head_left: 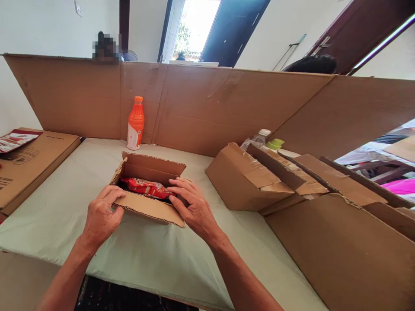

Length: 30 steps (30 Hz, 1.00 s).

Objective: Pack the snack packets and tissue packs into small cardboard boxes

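Left of centre in the frame, the left hand (103,211) pinches the near-left corner of the box (145,208). Inside, the packet (147,188) lies between the 2 hands, long axis left to right, nearer the spread right hand (193,203), whose grip I cannot tell.

We cannot read any word or number for certain. We see pale lettering on the red packet (147,189), a small square code on the label of the orange bottle (135,125), and dark print on the flat carton (60,147), all too small or blurred for us.
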{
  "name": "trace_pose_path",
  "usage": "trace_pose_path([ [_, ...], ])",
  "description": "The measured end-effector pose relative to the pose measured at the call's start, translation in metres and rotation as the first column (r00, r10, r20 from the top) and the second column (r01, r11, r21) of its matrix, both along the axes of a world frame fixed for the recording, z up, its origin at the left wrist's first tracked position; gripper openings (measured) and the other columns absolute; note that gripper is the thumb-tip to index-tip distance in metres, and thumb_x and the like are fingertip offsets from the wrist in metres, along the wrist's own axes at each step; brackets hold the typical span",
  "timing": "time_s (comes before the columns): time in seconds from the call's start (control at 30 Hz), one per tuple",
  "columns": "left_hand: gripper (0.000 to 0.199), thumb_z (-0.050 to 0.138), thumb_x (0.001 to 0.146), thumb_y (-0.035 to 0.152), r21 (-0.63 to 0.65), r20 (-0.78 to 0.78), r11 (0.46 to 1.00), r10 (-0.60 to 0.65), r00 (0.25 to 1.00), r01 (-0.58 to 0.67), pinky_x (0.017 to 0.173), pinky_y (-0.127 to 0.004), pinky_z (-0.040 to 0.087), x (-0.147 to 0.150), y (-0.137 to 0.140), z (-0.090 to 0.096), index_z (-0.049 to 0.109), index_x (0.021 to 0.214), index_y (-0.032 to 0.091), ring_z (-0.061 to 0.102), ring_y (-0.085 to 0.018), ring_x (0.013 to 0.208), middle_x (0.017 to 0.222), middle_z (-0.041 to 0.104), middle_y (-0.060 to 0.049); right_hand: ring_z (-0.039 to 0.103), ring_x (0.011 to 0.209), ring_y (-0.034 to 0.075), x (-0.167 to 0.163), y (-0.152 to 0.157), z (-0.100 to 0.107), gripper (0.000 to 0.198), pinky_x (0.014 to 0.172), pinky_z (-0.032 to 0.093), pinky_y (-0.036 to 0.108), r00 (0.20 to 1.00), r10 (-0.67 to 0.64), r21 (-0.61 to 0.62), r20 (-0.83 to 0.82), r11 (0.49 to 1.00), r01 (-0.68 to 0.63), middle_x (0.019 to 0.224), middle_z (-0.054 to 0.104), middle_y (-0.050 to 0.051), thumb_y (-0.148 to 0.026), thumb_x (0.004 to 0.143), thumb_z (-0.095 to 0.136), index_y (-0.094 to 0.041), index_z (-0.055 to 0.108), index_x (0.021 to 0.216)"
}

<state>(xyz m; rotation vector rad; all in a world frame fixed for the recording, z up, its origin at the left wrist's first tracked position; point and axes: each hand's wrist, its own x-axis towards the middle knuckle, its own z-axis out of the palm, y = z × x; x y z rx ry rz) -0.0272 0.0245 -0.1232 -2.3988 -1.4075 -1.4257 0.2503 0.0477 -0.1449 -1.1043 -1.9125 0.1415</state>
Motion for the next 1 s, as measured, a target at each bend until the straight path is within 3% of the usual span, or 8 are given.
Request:
trace_pose_path([
  [0.2,0.034,0.05,0.077,0.003,-0.021,-0.006,1.0,0.004,1.0,-0.004,0.082,-0.029,0.058,0.001,0.001,0.003,0.067,0.099,0.022,0.072,-0.019,0.095,0.102,0.073,-0.004,0.057,0.132,0.033,0.015,0.002,-0.016,0.045,0.11,0.044,0.058,0.979,-0.202,-0.091,-0.025,0.976,0.199,0.143,0.063,0.014,-0.052,0.096,0.056,-0.025,0.066,0.131],
  [0.4,0.033,0.05,0.078,0.003,-0.05,-0.019,0.999,-0.008,1.0,0.007,0.083,-0.03,0.058,0.0,0.002,0.008,0.067,0.099,0.022,0.072,-0.019,0.097,0.101,0.073,-0.004,0.05,0.139,0.034,0.022,0.004,-0.022,0.052,0.113,0.04,0.059,0.969,-0.209,-0.177,-0.131,0.967,0.185,0.15,0.056,0.016,-0.06,0.095,0.056,-0.025,0.065,0.133],
  [0.5,0.03,0.051,0.08,0.006,-0.068,-0.028,0.997,-0.038,0.999,0.036,0.086,-0.031,0.058,-0.003,-0.001,0.012,0.067,0.102,0.021,0.071,-0.019,0.099,0.105,0.072,-0.006,0.055,0.132,0.032,0.026,0.004,-0.025,0.06,0.107,0.047,0.055,0.925,-0.259,-0.273,-0.277,0.944,0.183,0.151,0.053,0.016,-0.063,0.091,0.059,-0.025,0.06,0.138],
  [0.6,0.028,0.054,0.083,0.009,-0.101,-0.033,0.991,-0.09,0.995,0.087,0.091,-0.03,0.058,-0.006,-0.005,0.016,0.067,0.105,0.021,0.071,-0.018,0.102,0.11,0.072,-0.006,0.067,0.105,0.027,0.029,0.003,-0.026,0.072,0.088,0.058,0.044,0.854,-0.303,-0.424,-0.424,0.899,0.109,0.133,0.065,0.016,-0.064,0.086,0.065,-0.023,0.054,0.143],
  [0.67,0.028,0.055,0.084,0.01,-0.125,-0.024,0.985,-0.119,0.993,0.115,0.092,-0.03,0.058,-0.007,-0.006,0.018,0.068,0.106,0.021,0.071,-0.018,0.104,0.112,0.072,-0.006,0.069,0.089,0.024,0.03,0.003,-0.024,0.076,0.076,0.059,0.038,0.806,-0.304,-0.489,-0.507,0.872,0.022,0.109,0.072,0.011,-0.063,0.084,0.069,-0.02,0.052,0.144],
  [0.77,0.026,0.056,0.085,0.01,-0.148,-0.001,0.98,-0.137,0.991,0.135,0.092,-0.031,0.058,-0.008,-0.004,0.02,0.068,0.106,0.021,0.071,-0.018,0.104,0.111,0.073,-0.006,0.067,0.074,0.02,0.028,0.002,-0.02,0.073,0.066,0.056,0.032,0.737,-0.286,-0.515,-0.613,0.852,-0.098,0.083,0.069,0.003,-0.061,0.08,0.073,-0.019,0.057,0.138],
  [0.87,0.024,0.056,0.086,0.012,-0.155,0.016,0.979,-0.131,0.991,0.132,0.09,-0.031,0.059,-0.006,0.0,0.023,0.069,0.105,0.022,0.072,-0.019,0.103,0.109,0.074,-0.005,0.065,0.066,0.018,0.026,0.002,-0.016,0.066,0.061,0.054,0.03,0.692,-0.277,-0.504,-0.667,0.851,-0.146,0.075,0.067,0.001,-0.057,0.079,0.076,-0.019,0.062,0.132],
  [1.0,0.025,0.055,0.085,0.013,-0.158,0.012,0.983,-0.098,0.995,0.099,0.087,-0.031,0.06,-0.004,0.002,0.025,0.069,0.103,0.022,0.072,-0.02,0.102,0.107,0.075,-0.005,0.063,0.064,0.018,0.025,0.002,-0.016,0.052,0.059,0.053,0.03,0.703,-0.258,-0.481,-0.662,0.866,-0.135,0.075,0.068,0.002,-0.054,0.08,0.075,-0.021,0.068,0.119],
])
